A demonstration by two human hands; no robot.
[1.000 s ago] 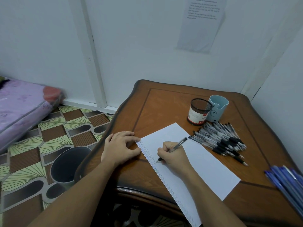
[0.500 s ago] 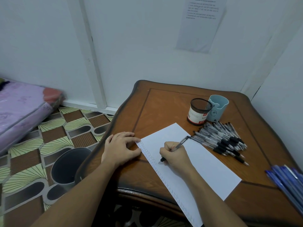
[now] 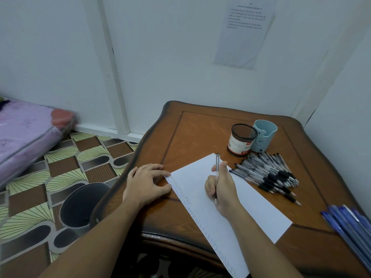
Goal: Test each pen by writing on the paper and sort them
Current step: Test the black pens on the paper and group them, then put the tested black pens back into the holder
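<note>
Paper on wood tbl; wht wall, patterned flr.

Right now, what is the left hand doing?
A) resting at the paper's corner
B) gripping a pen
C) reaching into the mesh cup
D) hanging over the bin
A: the left hand lies on the table with its fingertips on the corner edge of the paper; the pen is in the right hand.

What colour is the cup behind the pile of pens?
The cup is pale blue, with a small face mark on its side. The head view, the only one, shows it.
</note>
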